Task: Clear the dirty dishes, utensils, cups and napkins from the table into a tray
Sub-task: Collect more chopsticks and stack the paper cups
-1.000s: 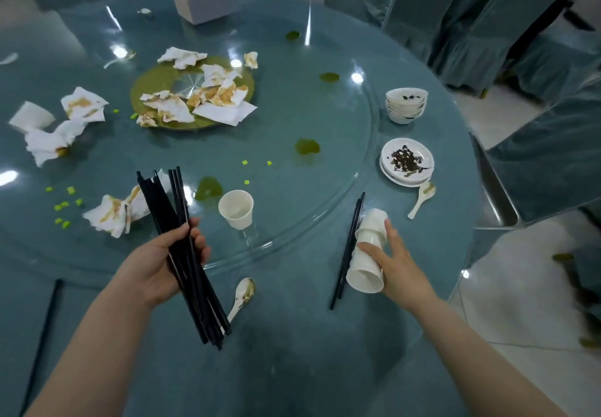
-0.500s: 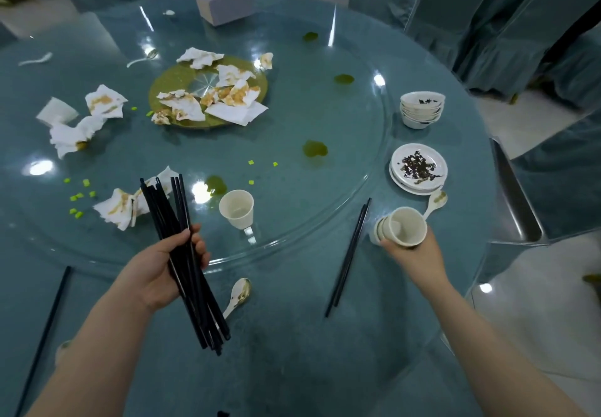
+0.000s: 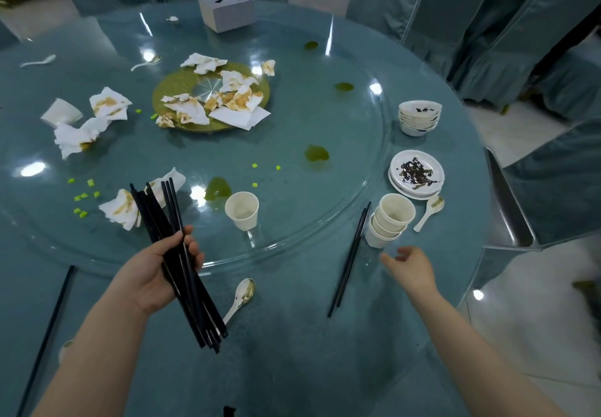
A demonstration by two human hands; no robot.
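My left hand grips the chopstick bundle; my right hand hangs open beside the stacked cups on the desk. Next: pinch the loose pair mid-length.

You have: teal table; black chopsticks; white cups; white plates flecked with dark scraps; white napkins stained brown; gold disc; grey tissue box; green spills; teal chairs.
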